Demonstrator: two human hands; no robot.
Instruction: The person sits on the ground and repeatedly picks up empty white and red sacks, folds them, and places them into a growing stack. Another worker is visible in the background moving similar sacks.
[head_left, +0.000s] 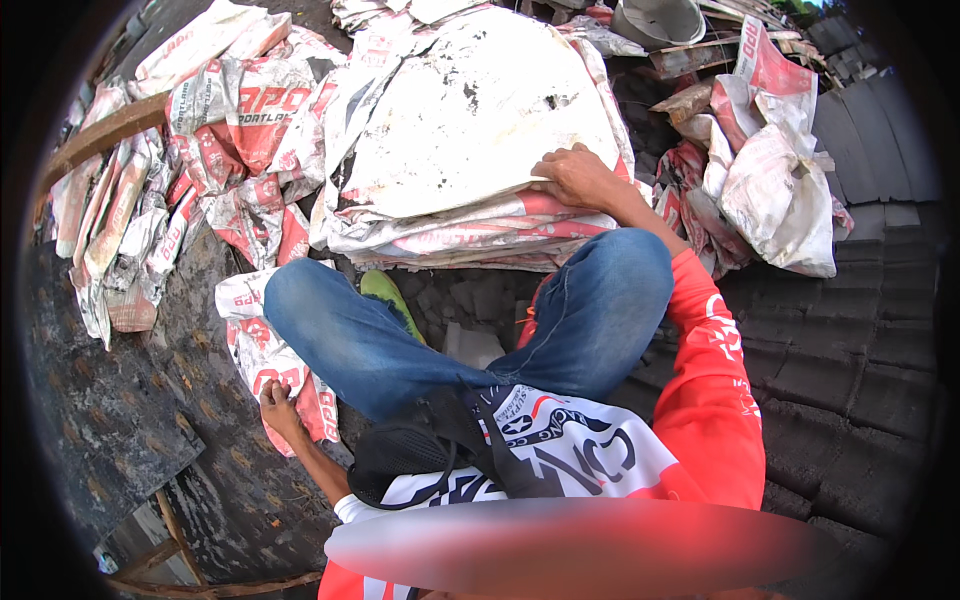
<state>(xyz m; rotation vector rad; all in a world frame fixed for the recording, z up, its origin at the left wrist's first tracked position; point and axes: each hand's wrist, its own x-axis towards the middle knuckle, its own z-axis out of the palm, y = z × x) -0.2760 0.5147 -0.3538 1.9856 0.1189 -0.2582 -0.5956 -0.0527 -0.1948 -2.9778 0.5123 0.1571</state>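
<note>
A thick, flattened stack of empty cement sacks (480, 244) lies before my knees. Its top sack (465, 112) shows a whitish face with black specks and small holes. My right hand (577, 178) grips the near right edge of that top sack, fingers on top and thumb towards the underside. Beside my left thigh is a single red-and-white printed cement sack (259, 337), partly covered by my leg. My left hand (279, 411) has its fingers curled at the outer edge of this sack, low down near my hip.
More crumpled cement sacks (247, 112) are heaped at the left, with a wooden beam (105, 139) across them. Another bunch of sacks (772, 172) lies at the right, beside stacked grey concrete blocks (840, 337). A grey bucket (660, 22) stands at the back. Broken rubble (465, 300) lies between my feet.
</note>
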